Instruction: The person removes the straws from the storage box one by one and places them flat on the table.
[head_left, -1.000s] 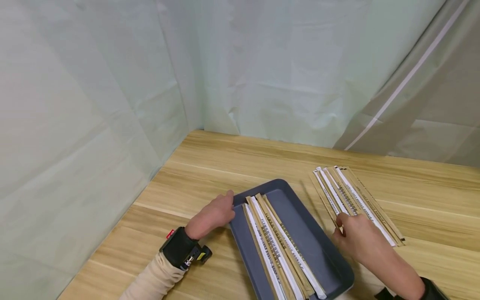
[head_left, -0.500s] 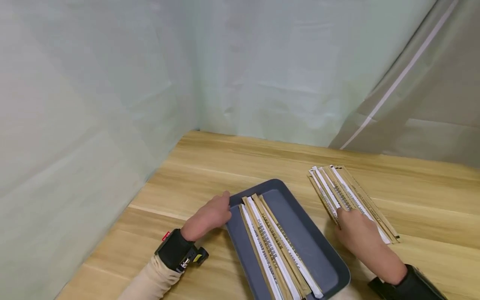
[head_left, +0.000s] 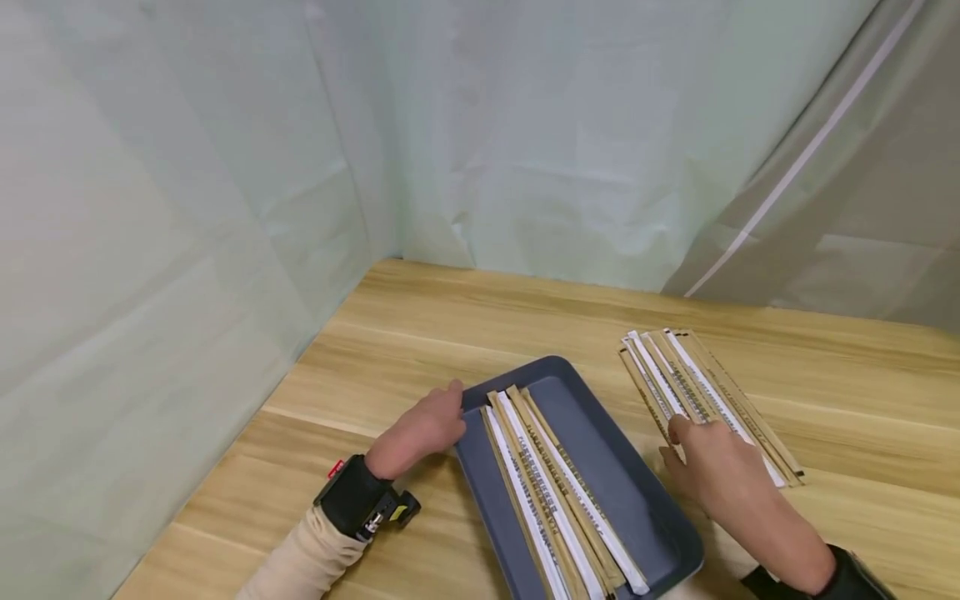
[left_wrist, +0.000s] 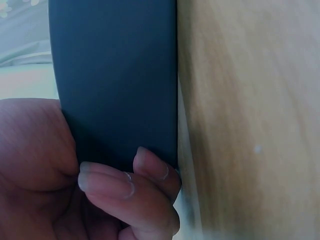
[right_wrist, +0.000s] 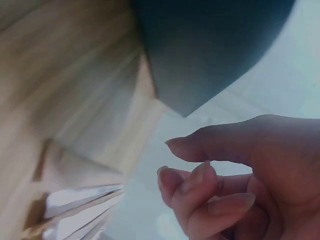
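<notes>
A dark grey tray (head_left: 626, 483) lies slantwise on the table. Inside it, several long paper-wrapped straws (head_left: 551, 487), brown and white with printing, lie side by side. My left hand (head_left: 423, 423) grips the tray's far left corner; the left wrist view shows the curled fingers (left_wrist: 127, 192) against its outer wall. Right of the tray is a second row of similar straws (head_left: 712, 396), with my right hand (head_left: 720, 467) over its near left part. In the right wrist view the thumb and bent fingers (right_wrist: 197, 182) stand apart, holding nothing; the straws (right_wrist: 80, 205) are beyond.
Wood-grained table (head_left: 450, 317) extends behind and beside the tray. Pale sheeting (head_left: 540, 150) hangs along the left and back edges, with a grey-brown fold at the right. Black camera straps circle both wrists (head_left: 360, 504).
My right hand moves over the right-hand row and its thumb has come apart from the fingers. The row's leftmost straws have shifted slightly. The left hand keeps its grip on the tray.
</notes>
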